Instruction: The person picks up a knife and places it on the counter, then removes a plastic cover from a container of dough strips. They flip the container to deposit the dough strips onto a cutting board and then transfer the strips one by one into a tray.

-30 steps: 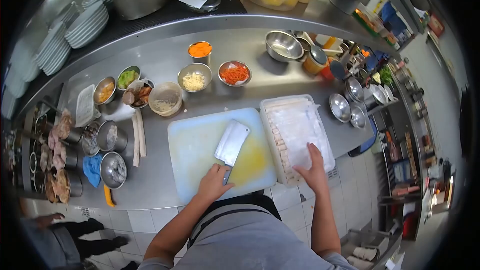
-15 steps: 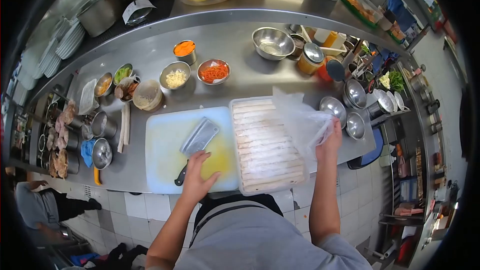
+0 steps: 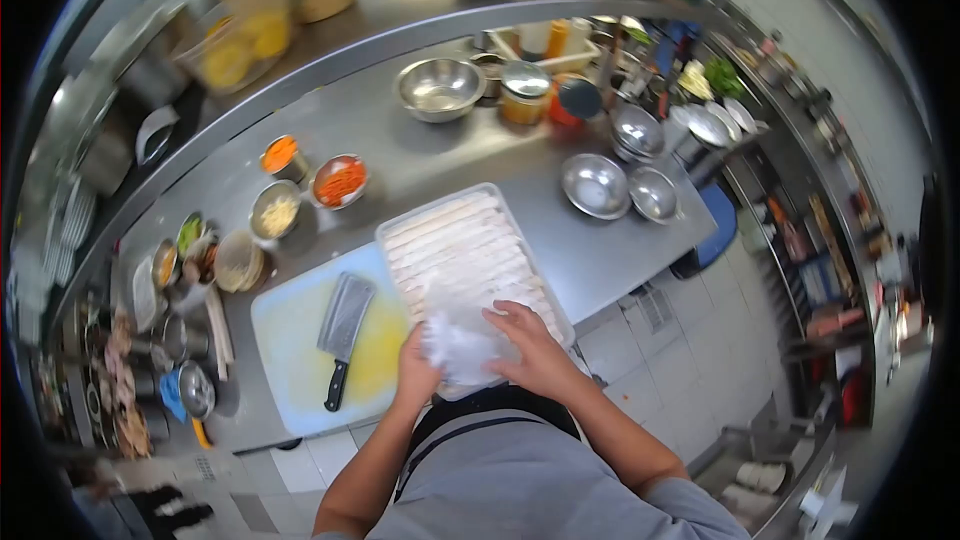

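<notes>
Both hands are bunching a crumpled plastic sheet (image 3: 458,348) over the near end of the tray of pale rolls (image 3: 455,240). The left hand (image 3: 417,372) and right hand (image 3: 535,350) fingers are clenching it. A cleaver (image 3: 343,325) is lying on the cutting board (image 3: 290,340), at nine o'clock from the sheet.

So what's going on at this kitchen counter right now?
A person stands at a steel counter, both hands bunching a crumpled clear plastic sheet over the near end of a white tray of pale rolls. The left hand and right hand grip it from either side. A cleaver lies untouched on the cutting board to the left. Small bowls of chopped ingredients, including shredded carrot, sit further back.
</notes>
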### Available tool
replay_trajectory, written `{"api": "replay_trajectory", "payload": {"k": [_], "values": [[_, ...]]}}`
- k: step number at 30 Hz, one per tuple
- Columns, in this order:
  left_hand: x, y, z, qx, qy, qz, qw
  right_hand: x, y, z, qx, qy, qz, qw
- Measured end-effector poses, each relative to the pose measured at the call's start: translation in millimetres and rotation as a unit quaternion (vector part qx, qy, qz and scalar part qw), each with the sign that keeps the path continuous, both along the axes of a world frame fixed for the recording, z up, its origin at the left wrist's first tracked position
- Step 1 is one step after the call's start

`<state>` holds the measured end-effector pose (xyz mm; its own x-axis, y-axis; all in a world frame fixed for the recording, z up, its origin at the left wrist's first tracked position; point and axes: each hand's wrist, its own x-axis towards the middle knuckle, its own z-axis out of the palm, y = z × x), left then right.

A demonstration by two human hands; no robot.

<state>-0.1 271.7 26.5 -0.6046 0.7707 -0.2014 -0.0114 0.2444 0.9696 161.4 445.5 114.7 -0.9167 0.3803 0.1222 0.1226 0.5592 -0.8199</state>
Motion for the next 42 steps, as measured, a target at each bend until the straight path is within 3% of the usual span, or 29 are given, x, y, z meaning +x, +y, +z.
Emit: {"api": "replay_trajectory", "payload": {"k": [2,3,5,6,8,9,11,12,13,14,15,16,17,19,21,22,23,25,27,29,31,32,33,34,35,36,37,39,42], "values": [[9.2,8.6,6.5,0.034,-0.186,0.139,0.972,24.8,-2.8,4.8,0.029,0.010,0.001,1.000],[14.9,17.8,10.9,0.028,-0.191,0.104,0.976,38.0,-6.7,5.2,0.060,0.019,0.024,0.998],[29.3,32.8,21.5,0.029,-0.377,-0.030,0.925,54.1,-24.5,-2.4,0.050,0.012,-0.017,0.999],[38.4,40.2,25.1,0.023,-0.385,-0.062,0.921,60.1,-29.3,-10.4,0.024,0.033,-0.036,0.999],[49.9,58.9,30.0,-0.059,-0.246,-0.231,0.939,79.0,-22.6,-35.6,-0.012,0.072,-0.106,0.992],[49.9,67.9,28.0,-0.051,-0.247,-0.245,0.936,94.5,-13.4,-44.1,0.000,0.068,-0.117,0.991],[44.9,77.7,21.1,0.005,-0.046,-0.436,0.899,130.4,-4.9,-55.2,-0.141,0.006,-0.304,0.942],[51.7,79.9,38.2,0.032,-0.014,-0.388,0.921,140.7,-2.1,-46.6,-0.141,0.011,-0.314,0.939],[60.7,85.9,53.6,0.033,-0.011,-0.399,0.916,149.0,4.6,-26.9,-0.290,0.011,-0.340,0.894],[72.9,91.9,66.9,0.101,0.126,-0.410,0.898,156.8,8.5,-16.1,-0.433,0.012,-0.355,0.829],[86.6,97.3,79.7,0.170,0.258,-0.408,0.859,160.8,7.5,-23.7,-0.432,0.014,-0.361,0.826],[99.9,104.9,92.7,0.182,0.319,-0.459,0.809,159.9,6.3,-36.8,-0.473,0.027,-0.320,0.821],[108.2,116.9,89.0,0.186,0.320,-0.457,0.809,159.6,7.8,-48.3,-0.511,0.039,-0.274,0.814],[123.4,151.1,65.2,0.150,0.333,-0.500,0.785,159.6,23.4,-47.7,-0.515,0.084,-0.236,0.820],[119.2,186.7,39.8,0.151,0.341,-0.445,0.814,162.9,51.3,-45.5,-0.343,0.037,-0.363,0.865],[116.1,207.6,38.4,0.045,0.216,-0.394,0.892,166.3,66.6,-37.4,-0.253,0.050,-0.375,0.890],[118.3,228.9,35.6,-0.063,0.084,-0.329,0.938,173.7,79.8,-28.5,-0.255,0.052,-0.377,0.889],[137.8,259.2,34.5,-0.040,0.005,-0.295,0.955,191.7,113.4,-10.7,-0.024,0.044,-0.219,0.974],[166.5,295.1,19.2,-0.015,-0.076,-0.250,0.965,205.7,157.3,-39.3,-0.062,0.097,-0.180,0.977],[196.4,334.4,-17.1,-0.091,-0.248,-0.304,0.915,228.9,218.6,-95.6,-0.043,0.028,-0.196,0.979],[225.3,388.7,-56.3,-0.089,-0.236,-0.322,0.913,265.1,294.6,-166.5,-0.054,0.002,-0.252,0.966],[240.7,413.1,-70.6,-0.074,-0.040,-0.325,0.942,287.2,331.3,-210.1,-0.054,-0.024,-0.289,0.955],[253.7,434.0,-77.5,-0.060,0.156,-0.317,0.934,312.6,368.6,-240.9,-0.087,0.021,-0.357,0.930],[260.4,454.7,-72.4,-0.041,0.237,-0.296,0.924,337.9,406.9,-268.0,-0.119,0.064,-0.421,0.897],[261.4,472.6,-76.4,-0.052,0.239,-0.290,0.925,362.0,447.2,-292.4,-0.112,0.002,-0.528,0.842],[259.8,486.1,-83.1,-0.046,0.350,-0.317,0.880,395.0,491.0,-325.4,-0.164,-0.004,-0.564,0.809],[258.3,497.4,-89.5,-0.040,0.453,-0.343,0.822,418.8,533.0,-352.8,-0.115,0.011,-0.623,0.774],[260.0,513.4,-93.0,-0.045,0.451,-0.341,0.824,444.1,610.0,-361.3,-0.222,0.027,-0.660,0.717],[263.4,522.6,-109.3,-0.069,0.489,-0.329,0.805,462.7,710.2,-441.0,-0.206,0.094,-0.674,0.704]]}}
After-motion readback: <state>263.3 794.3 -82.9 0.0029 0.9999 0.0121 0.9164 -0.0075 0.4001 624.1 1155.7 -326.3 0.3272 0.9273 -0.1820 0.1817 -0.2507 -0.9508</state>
